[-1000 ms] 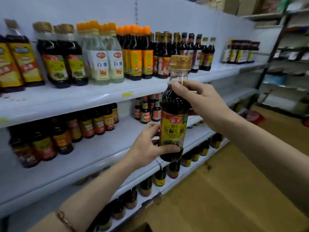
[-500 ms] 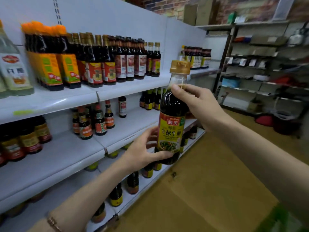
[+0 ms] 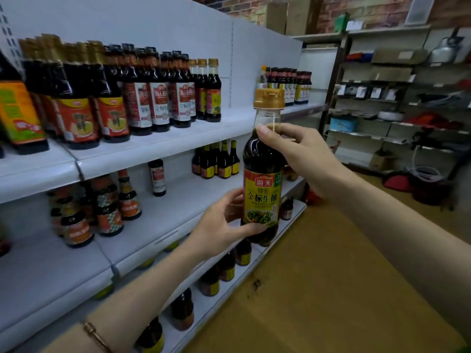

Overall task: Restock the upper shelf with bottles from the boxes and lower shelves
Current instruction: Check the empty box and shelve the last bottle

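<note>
Head view: dark plastic soy-sauce bottle with gold cap and yellow label (image 3: 262, 174) held upright in mid-air, off white upper shelf (image 3: 163, 146). Right hand (image 3: 298, 154) wrapped round neck, just under cap; left hand (image 3: 224, 225) cradling lower body, likely steadying label forward. Bare shelf space beyond grip, probably target.

The bottle (image 3: 263, 171) is dark brown with a gold cap (image 3: 269, 98) and a yellow label (image 3: 262, 197) bearing a red logo and green vegetables. The shelves (image 3: 163, 146) are white. The floor (image 3: 331, 276) is tan. The back wall (image 3: 369, 8) shows red brick. The bracelet (image 3: 95, 336) is rose gold.
</note>
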Action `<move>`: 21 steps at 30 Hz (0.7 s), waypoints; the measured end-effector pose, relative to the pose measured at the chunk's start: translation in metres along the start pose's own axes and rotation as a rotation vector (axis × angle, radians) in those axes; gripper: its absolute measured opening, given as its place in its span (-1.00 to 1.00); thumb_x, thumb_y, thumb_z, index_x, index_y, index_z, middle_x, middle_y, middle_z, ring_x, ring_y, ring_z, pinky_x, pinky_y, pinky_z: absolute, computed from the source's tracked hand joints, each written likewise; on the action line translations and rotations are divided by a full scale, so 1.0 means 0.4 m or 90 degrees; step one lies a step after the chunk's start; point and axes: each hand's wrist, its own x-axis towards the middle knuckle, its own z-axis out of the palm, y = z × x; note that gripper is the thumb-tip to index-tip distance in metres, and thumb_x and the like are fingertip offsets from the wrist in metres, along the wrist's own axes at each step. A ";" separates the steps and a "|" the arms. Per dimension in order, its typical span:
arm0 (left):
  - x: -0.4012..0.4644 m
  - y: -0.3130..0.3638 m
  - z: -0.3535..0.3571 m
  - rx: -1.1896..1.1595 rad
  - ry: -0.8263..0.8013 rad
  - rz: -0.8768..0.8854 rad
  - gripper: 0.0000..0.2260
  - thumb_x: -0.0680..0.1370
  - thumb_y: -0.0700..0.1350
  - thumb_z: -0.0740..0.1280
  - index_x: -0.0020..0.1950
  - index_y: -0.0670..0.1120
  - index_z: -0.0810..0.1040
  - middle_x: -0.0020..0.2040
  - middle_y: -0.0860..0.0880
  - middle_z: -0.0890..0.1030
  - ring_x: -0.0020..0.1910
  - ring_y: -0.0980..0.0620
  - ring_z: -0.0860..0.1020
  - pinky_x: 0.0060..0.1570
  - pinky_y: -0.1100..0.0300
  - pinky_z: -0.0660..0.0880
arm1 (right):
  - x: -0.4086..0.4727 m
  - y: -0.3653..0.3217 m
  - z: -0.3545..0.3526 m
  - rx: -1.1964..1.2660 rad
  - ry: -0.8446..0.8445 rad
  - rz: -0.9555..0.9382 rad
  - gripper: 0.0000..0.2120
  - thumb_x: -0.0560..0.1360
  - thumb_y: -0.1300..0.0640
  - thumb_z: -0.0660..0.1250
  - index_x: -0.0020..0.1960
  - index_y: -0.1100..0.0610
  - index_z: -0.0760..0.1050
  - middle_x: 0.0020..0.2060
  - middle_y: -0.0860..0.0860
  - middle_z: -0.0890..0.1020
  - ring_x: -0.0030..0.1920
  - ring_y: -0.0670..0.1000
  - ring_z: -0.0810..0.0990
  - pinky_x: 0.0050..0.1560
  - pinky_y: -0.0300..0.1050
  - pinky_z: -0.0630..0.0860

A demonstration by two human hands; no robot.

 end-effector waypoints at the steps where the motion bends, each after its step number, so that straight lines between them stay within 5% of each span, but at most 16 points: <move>1: 0.049 -0.013 -0.007 -0.003 -0.002 0.003 -0.26 0.28 0.08 0.57 0.39 0.00 0.37 0.18 0.04 0.60 0.17 0.06 0.58 0.26 0.01 0.49 | 0.041 0.015 -0.009 -0.001 0.002 -0.002 -0.89 0.52 -0.12 0.32 -0.06 -0.13 0.60 -0.20 -0.19 0.69 -0.16 -0.30 0.65 -0.23 -0.40 0.56; 7: 0.327 -0.066 -0.066 -0.001 -0.027 0.035 -0.38 0.27 0.13 0.52 0.26 0.26 0.34 0.18 0.12 0.55 0.17 0.17 0.53 0.16 0.23 0.50 | 0.303 0.088 -0.062 -0.015 0.045 -0.010 -0.86 0.48 -0.17 0.34 -0.09 -0.14 0.60 -0.16 -0.19 0.69 -0.12 -0.25 0.66 -0.08 -0.18 0.61; 14: 0.545 -0.149 -0.120 0.026 -0.039 0.048 -0.24 0.29 0.20 0.47 0.42 0.02 0.32 0.24 0.05 0.54 0.21 0.14 0.53 0.25 0.12 0.48 | 0.532 0.192 -0.083 -0.023 0.083 0.001 -0.76 0.49 -0.22 0.32 0.00 -0.09 0.60 -0.02 -0.13 0.68 -0.01 -0.15 0.65 -0.13 -0.18 0.61; 21: 0.726 -0.219 -0.180 0.043 0.030 0.027 -0.42 0.36 0.00 0.55 0.33 0.00 0.45 0.17 0.05 0.62 0.15 0.11 0.59 0.24 0.04 0.50 | 0.766 0.293 -0.094 -0.009 0.026 -0.020 -0.68 0.48 -0.21 0.33 0.05 -0.01 0.63 -0.05 -0.08 0.70 -0.02 -0.10 0.68 -0.10 -0.11 0.61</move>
